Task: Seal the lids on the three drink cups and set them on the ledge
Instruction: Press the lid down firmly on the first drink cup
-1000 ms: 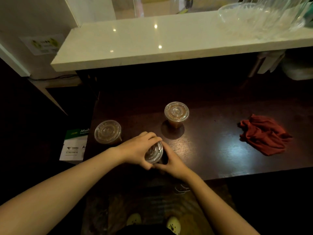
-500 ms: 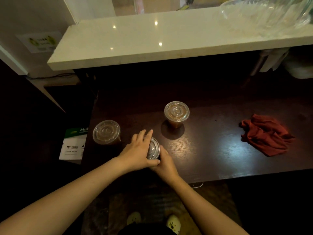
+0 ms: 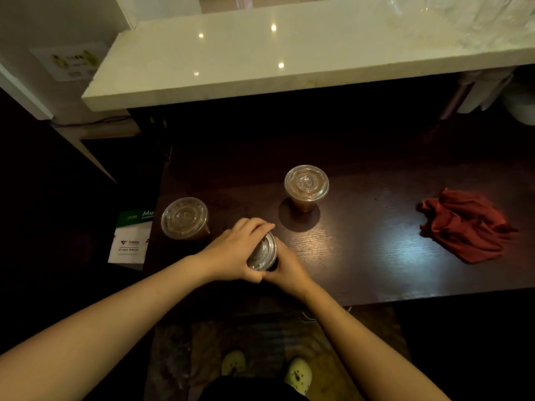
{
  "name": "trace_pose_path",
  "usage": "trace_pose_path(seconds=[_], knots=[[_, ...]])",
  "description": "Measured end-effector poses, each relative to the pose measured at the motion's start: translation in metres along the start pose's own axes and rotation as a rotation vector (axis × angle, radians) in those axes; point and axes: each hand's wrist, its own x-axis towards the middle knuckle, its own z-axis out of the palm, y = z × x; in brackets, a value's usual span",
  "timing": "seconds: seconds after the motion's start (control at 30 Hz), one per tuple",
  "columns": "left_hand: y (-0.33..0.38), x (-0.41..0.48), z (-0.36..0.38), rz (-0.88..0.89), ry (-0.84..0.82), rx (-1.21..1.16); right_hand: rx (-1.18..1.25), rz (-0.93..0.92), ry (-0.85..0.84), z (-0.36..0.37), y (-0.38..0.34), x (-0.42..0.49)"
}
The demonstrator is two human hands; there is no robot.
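Three clear plastic cups of brown drink stand on a dark wooden table. The near cup is between my hands: my left hand lies curled over its clear lid, and my right hand grips its side from the right. A second lidded cup stands at the table's left edge. The third lidded cup stands farther back, in the middle. The pale stone ledge runs above and behind the table.
A crumpled red cloth lies on the table at the right. A clear plastic container sits on the ledge's right end. A white and green box stands left of the table. My shoes show below.
My left hand shifted from gripping the lid's edge to flat on top, and now its fingers curl over the lid. My right hand stays on the cup's side.
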Motion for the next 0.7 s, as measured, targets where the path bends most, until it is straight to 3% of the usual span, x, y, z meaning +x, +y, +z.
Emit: trace_pose_path(seconds=[0.1, 0.23, 0.37, 0.53, 0.7], knots=[[0.001, 0.000, 0.000, -0.057, -0.026, 0.101, -0.070, -0.031, 0.109, 0.012, -0.005, -0.005], [0.019, -0.002, 0.009, -0.274, 0.083, 0.004, -0.052, -0.009, 0.246, 0.025, -0.010, -0.016], [0.023, -0.002, 0.014, -0.271, 0.159, -0.038, -0.012, -0.028, 0.177, 0.017, -0.006, -0.018], [0.018, 0.000, 0.009, -0.194, 0.100, -0.003, -0.066, -0.067, 0.023, -0.006, -0.002, -0.009], [0.015, -0.002, 0.007, -0.148, 0.053, 0.010, -0.105, -0.065, 0.037, -0.003, -0.005, -0.007]])
